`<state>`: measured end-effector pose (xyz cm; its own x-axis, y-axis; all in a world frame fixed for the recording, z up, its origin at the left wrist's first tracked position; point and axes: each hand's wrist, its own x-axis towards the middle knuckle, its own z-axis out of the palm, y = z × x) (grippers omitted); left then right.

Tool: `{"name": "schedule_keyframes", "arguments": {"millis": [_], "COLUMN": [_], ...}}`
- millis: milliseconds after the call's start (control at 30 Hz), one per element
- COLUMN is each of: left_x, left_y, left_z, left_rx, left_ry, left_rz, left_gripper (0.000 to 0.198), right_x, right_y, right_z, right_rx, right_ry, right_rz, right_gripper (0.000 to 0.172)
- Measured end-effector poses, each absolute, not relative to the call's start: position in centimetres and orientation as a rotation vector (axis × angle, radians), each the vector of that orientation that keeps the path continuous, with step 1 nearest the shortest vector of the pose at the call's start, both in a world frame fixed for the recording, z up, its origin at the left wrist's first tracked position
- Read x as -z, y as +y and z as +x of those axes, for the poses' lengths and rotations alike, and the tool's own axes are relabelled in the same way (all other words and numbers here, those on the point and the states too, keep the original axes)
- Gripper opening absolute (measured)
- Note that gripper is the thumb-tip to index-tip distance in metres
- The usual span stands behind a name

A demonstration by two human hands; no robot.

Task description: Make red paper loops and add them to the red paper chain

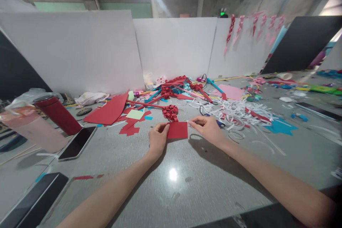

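Note:
A small red paper rectangle is held up just above the grey table, in front of me. My left hand pinches its left edge between thumb and fingers. Close to its upper right corner, my right hand has thumb and forefinger pressed together. Something small and pale shows at those fingertips, too small to name. Right behind the rectangle lies a red curled-paper flower on a red stem. Dark blue handles, perhaps of scissors, lie partly hidden behind my right hand.
White paper strips pile up at right, by a blue paper scrap. Red paper sheets lie at left, with a phone, a red flask and a pink bottle. White boards stand behind.

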<state>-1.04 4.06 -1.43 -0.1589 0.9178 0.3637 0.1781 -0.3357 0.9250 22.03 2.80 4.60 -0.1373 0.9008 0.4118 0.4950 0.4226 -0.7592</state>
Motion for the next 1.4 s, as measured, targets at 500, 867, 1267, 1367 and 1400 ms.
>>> {"name": "schedule_keyframes", "arguments": {"millis": [500, 867, 1267, 1367, 1400], "left_x": [0.2, 0.3, 0.3, 0.5, 0.5], "left_y": [1.9, 1.5, 1.6, 1.7, 1.7], "left_z": [-0.1, -0.1, -0.1, -0.2, -0.2], "left_rx": [-1.407, -1.371, -1.392, -1.383, -1.386], "left_ry": [0.849, 0.836, 0.819, 0.810, 0.804], "left_rz": [2.041, 2.187, 2.168, 2.178, 2.181], "left_gripper": [0.022, 0.020, 0.019, 0.019, 0.019], "right_x": [-4.9, -4.8, -5.0, -5.1, -5.1], "right_y": [0.6, 0.3, 0.1, 0.0, 0.0], "right_z": [20.3, 20.5, 20.4, 20.4, 20.4], "right_rx": [-0.858, -0.676, -0.602, -0.594, -0.598], "right_ry": [-1.977, -2.083, -2.102, -2.109, -2.110], "right_rz": [-1.140, -1.142, -1.149, -1.153, -1.153], "right_gripper": [0.032, 0.030, 0.030, 0.031, 0.031]}}
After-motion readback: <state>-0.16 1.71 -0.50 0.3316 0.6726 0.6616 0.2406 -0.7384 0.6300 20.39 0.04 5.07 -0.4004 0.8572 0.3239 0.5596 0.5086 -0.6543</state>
